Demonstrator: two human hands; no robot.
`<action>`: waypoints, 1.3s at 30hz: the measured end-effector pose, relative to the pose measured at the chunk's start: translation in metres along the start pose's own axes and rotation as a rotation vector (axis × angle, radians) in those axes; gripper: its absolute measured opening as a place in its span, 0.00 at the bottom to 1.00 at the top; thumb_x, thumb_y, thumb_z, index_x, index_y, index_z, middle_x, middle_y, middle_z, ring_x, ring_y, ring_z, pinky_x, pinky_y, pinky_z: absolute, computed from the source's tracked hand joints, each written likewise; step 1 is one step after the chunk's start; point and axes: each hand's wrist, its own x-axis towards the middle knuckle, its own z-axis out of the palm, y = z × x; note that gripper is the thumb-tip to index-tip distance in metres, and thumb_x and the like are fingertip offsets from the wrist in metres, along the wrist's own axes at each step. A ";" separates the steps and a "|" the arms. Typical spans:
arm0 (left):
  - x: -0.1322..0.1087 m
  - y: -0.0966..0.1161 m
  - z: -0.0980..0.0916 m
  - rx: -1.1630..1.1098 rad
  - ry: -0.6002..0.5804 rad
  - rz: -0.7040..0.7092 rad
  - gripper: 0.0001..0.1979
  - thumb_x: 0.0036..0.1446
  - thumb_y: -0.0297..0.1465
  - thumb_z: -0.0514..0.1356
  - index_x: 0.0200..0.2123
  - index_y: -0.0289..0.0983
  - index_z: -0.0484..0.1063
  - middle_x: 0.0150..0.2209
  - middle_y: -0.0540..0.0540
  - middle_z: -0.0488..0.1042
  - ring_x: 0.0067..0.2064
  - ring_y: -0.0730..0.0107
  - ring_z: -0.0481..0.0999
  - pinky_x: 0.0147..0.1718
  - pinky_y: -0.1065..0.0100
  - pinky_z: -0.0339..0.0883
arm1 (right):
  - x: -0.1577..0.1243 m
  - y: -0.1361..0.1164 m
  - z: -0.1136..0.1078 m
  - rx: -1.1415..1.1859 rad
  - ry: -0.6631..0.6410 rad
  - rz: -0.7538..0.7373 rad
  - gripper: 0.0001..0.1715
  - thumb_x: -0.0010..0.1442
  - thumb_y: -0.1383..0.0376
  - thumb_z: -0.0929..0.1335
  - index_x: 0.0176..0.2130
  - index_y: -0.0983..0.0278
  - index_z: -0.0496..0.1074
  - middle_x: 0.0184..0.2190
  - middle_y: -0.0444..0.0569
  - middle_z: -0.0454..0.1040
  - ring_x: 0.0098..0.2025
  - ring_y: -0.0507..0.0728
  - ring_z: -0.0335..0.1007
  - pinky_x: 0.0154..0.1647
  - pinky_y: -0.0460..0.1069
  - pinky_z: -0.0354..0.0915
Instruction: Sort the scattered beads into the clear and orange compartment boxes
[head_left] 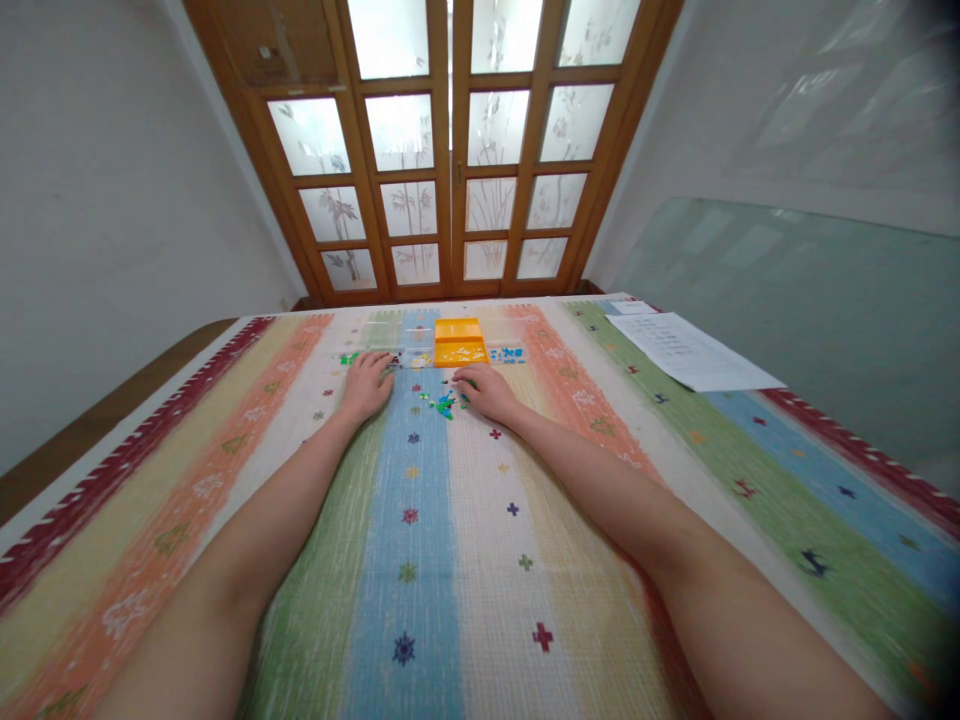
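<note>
My left hand rests palm down, fingers stretched out, at the front of a clear box with small green pieces and dark pieces at its sides. My right hand is bent inward with its fingers pressed together; a tiny dark bit shows by the fingertips, too small to name. Just left of it lies a loose pile of small blue and green pieces. Behind the hands an orange-yellow box stands open, pale pieces in its front half. Small blue pieces sit in a clear box to its right.
A striped, patterned tablecloth covers the table. Printed white sheets lie at the far right. Past the table's back edge are wooden doors with frosted panes. A pale glassy panel stands along the right side.
</note>
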 end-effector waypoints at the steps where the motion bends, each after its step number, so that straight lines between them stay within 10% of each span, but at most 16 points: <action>1: 0.000 0.006 0.000 -0.002 -0.018 0.030 0.22 0.66 0.34 0.57 0.61 0.39 0.75 0.62 0.39 0.74 0.65 0.49 0.66 0.69 0.43 0.56 | 0.000 0.000 0.000 -0.013 0.010 0.015 0.13 0.69 0.67 0.67 0.46 0.62 0.83 0.47 0.53 0.82 0.52 0.60 0.75 0.58 0.56 0.66; 10: -0.004 0.066 0.008 -0.097 -0.274 0.270 0.22 0.71 0.38 0.56 0.65 0.42 0.73 0.70 0.42 0.67 0.72 0.52 0.58 0.73 0.44 0.51 | 0.002 0.003 -0.001 -0.080 0.056 0.108 0.12 0.69 0.67 0.67 0.42 0.62 0.83 0.43 0.53 0.82 0.47 0.60 0.75 0.53 0.53 0.66; 19: -0.001 0.075 0.021 -0.123 -0.448 0.336 0.25 0.75 0.41 0.48 0.69 0.42 0.69 0.72 0.44 0.65 0.76 0.54 0.53 0.75 0.46 0.45 | 0.002 -0.002 -0.002 -0.082 0.059 0.101 0.12 0.69 0.68 0.67 0.41 0.63 0.82 0.42 0.53 0.82 0.46 0.60 0.74 0.52 0.53 0.66; 39: -0.002 0.078 0.010 -0.111 -0.339 0.373 0.25 0.76 0.39 0.45 0.62 0.38 0.76 0.60 0.40 0.75 0.62 0.55 0.67 0.68 0.49 0.59 | 0.002 0.003 -0.001 -0.054 0.059 0.102 0.12 0.69 0.68 0.68 0.41 0.63 0.83 0.42 0.52 0.82 0.47 0.59 0.74 0.53 0.53 0.65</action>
